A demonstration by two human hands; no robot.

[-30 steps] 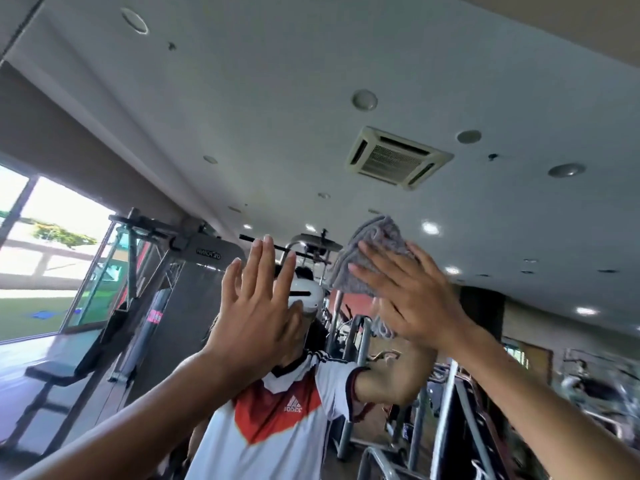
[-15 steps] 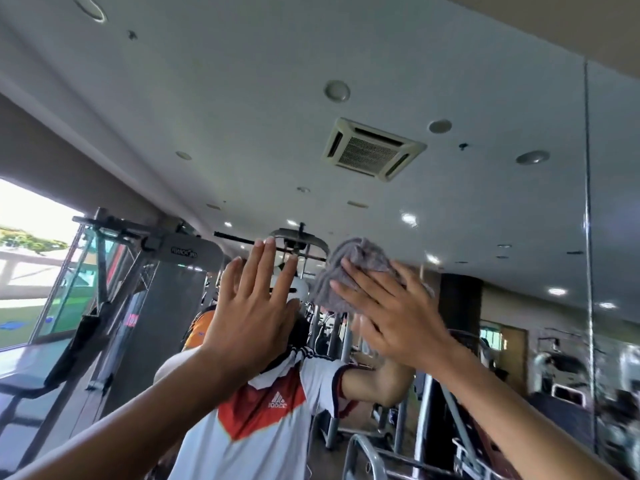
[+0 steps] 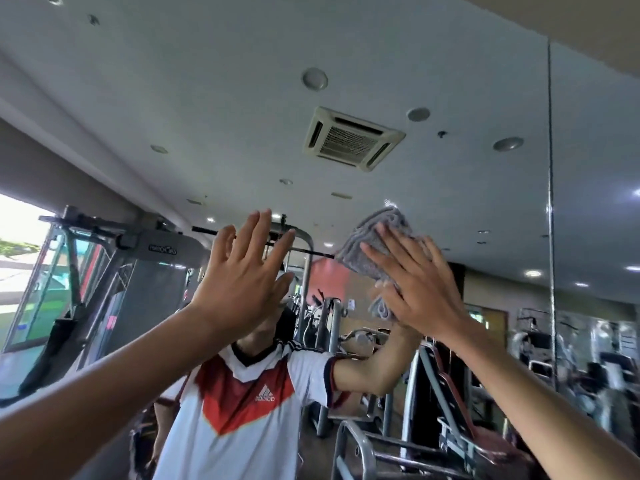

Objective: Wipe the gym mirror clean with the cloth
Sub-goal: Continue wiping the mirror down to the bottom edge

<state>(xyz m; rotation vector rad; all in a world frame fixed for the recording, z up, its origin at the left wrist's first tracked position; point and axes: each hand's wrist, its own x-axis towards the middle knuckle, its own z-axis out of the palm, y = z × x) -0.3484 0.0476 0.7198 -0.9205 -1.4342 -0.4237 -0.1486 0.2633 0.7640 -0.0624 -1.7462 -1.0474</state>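
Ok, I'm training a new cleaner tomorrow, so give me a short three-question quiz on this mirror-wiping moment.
1. True or false: the grey cloth is under the left hand.
2. How does the right hand work the cloth? A) bunched in a fist B) straight, spread fingers pressing it against the mirror C) dangled by one corner
3. Fill in: the left hand holds ____.

Key: 1 false; 2 B; 3 nothing.
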